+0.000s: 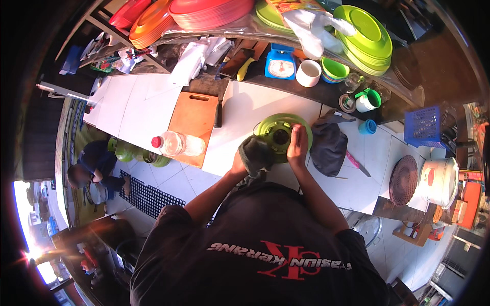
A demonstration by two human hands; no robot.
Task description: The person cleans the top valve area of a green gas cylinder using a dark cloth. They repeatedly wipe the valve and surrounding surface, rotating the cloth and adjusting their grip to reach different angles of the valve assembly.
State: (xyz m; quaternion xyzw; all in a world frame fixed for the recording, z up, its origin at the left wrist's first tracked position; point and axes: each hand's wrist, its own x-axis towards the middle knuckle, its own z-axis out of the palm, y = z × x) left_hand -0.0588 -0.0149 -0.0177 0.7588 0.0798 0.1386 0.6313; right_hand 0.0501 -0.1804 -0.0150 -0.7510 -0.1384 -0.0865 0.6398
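A round green plastic fan part or base (pixel 282 119), with a dark hole in its middle, is just before me over the white tiled counter. My right hand (pixel 298 147) holds its right side, the thumb along the rim. My left hand (pixel 239 162) grips a dark cloth (pixel 255 155) at the part's lower left edge. Just right of the green part lies another dark cloth (pixel 330 147). A pink-handled knife (pixel 358 163) is farther right. To the left, a clear plastic bottle with a red cap (pixel 182 143) lies on an orange cutting board (pixel 195 114).
Plate stacks (pixel 210 15) fill the shelf above a blue kitchen scale (pixel 280 63). A dark-handled knife (pixel 218 114) lies beside the board. A blue basket (pixel 423 124), a woven tray (pixel 404 179) and a white pot (pixel 438 181) are at right. Another person (pixel 95 164) sits low at left.
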